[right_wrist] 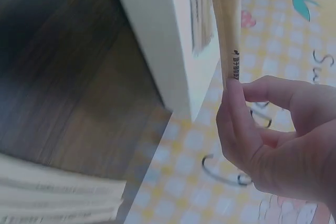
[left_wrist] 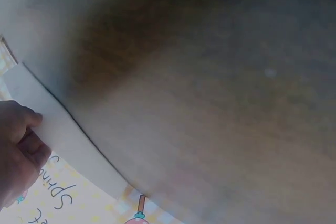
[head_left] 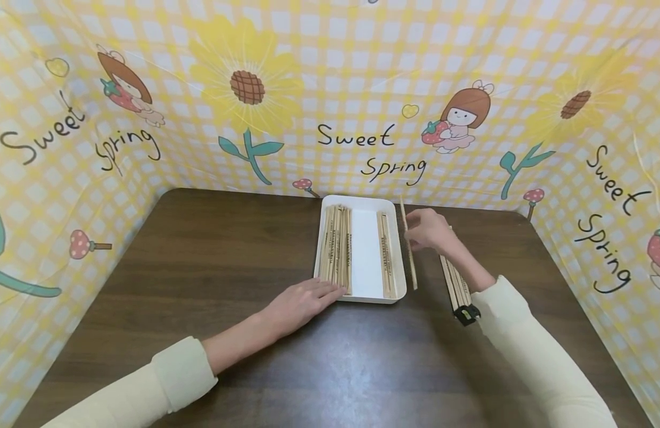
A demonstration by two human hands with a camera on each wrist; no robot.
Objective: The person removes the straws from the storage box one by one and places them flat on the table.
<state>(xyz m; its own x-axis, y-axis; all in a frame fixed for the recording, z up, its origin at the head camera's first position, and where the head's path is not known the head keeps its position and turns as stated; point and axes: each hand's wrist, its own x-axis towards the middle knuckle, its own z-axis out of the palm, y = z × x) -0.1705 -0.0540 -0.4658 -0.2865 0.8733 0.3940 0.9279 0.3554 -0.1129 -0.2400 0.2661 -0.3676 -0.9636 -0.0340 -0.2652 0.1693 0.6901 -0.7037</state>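
My right hand (head_left: pixel 427 229) pinches a paper-wrapped pair of chopsticks (head_left: pixel 408 244) between thumb and fingers. It is held upright along the view, just outside the right wall of the white tray (head_left: pixel 364 285). In the right wrist view the brown sleeve (right_wrist: pixel 228 24) shows dark print above my fingertips. My left hand (head_left: pixel 303 303) holds the tray's front left corner, its fingers lying over the front rim. Inside the tray, many wrapped chopsticks (head_left: pixel 336 246) lie side by side along the left, and a smaller group (head_left: pixel 385 255) along the right, with bare tray between them.
Beneath my right forearm lies another row of wrapped chopsticks (head_left: pixel 454 282), a small black object (head_left: pixel 466 314) at its near end. The brown table (head_left: pixel 244 255) meets a yellow checked cloth (head_left: pixel 351 77) at the back and both sides.
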